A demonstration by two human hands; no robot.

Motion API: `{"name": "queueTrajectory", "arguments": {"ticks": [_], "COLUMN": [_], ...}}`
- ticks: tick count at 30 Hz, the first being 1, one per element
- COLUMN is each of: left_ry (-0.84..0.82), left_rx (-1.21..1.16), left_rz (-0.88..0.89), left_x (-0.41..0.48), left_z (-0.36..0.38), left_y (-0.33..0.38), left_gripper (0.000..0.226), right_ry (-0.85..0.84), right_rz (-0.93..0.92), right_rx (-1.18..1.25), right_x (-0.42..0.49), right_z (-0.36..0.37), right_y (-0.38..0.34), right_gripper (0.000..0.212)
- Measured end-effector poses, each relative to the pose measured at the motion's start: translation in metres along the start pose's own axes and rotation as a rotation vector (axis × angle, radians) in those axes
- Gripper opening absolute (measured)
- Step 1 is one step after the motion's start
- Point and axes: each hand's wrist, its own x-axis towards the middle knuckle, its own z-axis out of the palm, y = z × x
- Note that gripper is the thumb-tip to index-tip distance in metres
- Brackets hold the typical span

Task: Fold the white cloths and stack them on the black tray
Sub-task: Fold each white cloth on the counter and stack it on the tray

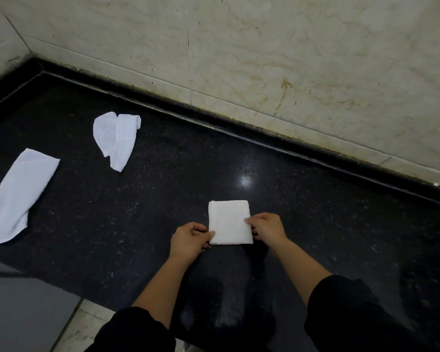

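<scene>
The white cloth is folded into a small square. It lies on the shiny black top, right in front of the person and not far from the wall. The left hand pinches its near left corner, with the thumb on top. The right hand pinches the right edge the same way. Both hands hold only the edges, not the middle.

Two more cloths wait far off to the left. One is a bunched-up cloth. The other is a long cloth, partly folded and lying flat. They are well apart from each other.

I cannot pick out a black tray here, because the whole top is black.

What could go wrong? The square is made of loose layers. If the hands lift it by the edges alone, the layers may slide and the fold may fall open. If one hand pulls more than the other, the square may twist and end up crooked. The top looks smooth, so the cloth could also slip when pushed.
</scene>
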Motion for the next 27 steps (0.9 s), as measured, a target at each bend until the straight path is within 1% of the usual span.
{"name": "queueTrajectory", "arguments": {"ticks": [4,8,12,14,17,19,21,24,27], "left_ry": [-0.025,-0.058,-0.125,-0.155,-0.227,-0.290,-0.348,-0.401,-0.428], "left_rx": [-0.002,-0.002,-0.041,-0.104,-0.341,-0.487,-0.574,-0.623,-0.618], "left_rz": [-0.009,-0.037,-0.115,-0.155,-0.223,-0.272,-0.277,-0.251,-0.211], "left_x": [0.000,0.000,-0.001,-0.003,-0.008,-0.011,-0.015,-0.018,-0.023], "left_z": [-0.001,-0.003,-0.004,-0.004,-0.002,0.001,0.006,0.016,0.028], "left_y": [-0.001,0.000,0.010,0.016,0.023,0.027,0.034,0.044,0.058], "left_gripper": [0.025,0.030,0.035,0.034,0.026,0.028,0.031,0.032,0.034], "right_ry": [-0.032,-0.032,-0.104,-0.140,-0.176,-0.190,-0.199,-0.199,-0.137], "right_rz": [0.004,-0.070,-0.164,-0.223,-0.287,-0.306,-0.314,-0.305,-0.291], "right_rx": [0.087,0.055,0.064,0.032,0.022,0.058,0.098,0.159,0.222], "right_x": [-0.006,-0.015,-0.028,-0.034,-0.044,-0.050,-0.057,-0.066,-0.072], "right_z": [0.006,0.008,0.007,0.007,0.004,-0.001,-0.009,-0.026,-0.050], "right_y": [-0.009,-0.020,-0.040,-0.051,-0.064,-0.072,-0.079,-0.086,-0.084], "right_gripper": [0.012,0.014,0.018,0.018,0.017,0.016,0.016,0.015,0.016]}}
